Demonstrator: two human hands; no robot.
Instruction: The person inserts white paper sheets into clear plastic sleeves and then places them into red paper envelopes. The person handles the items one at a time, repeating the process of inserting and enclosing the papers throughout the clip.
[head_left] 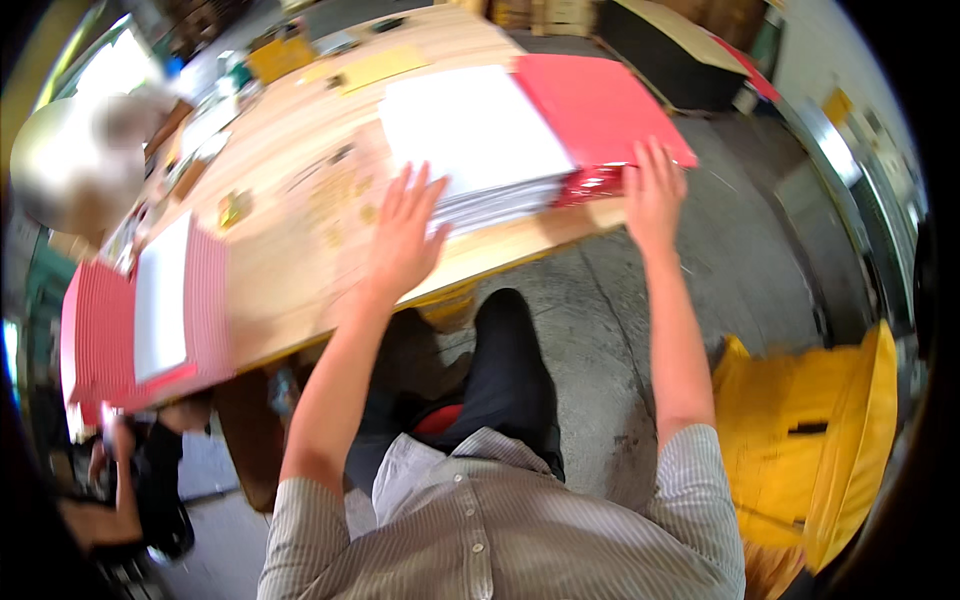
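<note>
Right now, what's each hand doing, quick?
Left hand: open, by the white stack.
Right hand: open, at the red stack.

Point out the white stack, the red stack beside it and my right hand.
White stack [476, 135]: head view, on the middle of its white top face.
Red stack [598, 110]: head view, on the middle of its red top face.
Right hand [655, 203]: head view, on the back of the hand.

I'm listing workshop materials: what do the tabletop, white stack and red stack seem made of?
Tabletop: wood or wood-look board, slight sheen; pale, streaky grain shows.
White stack: probably paper or card, smooth and fairly matte; thin layers show at its edge.
Red stack: perhaps plastic film or coated card, glossy in front; crinkled highlights show there.
</note>
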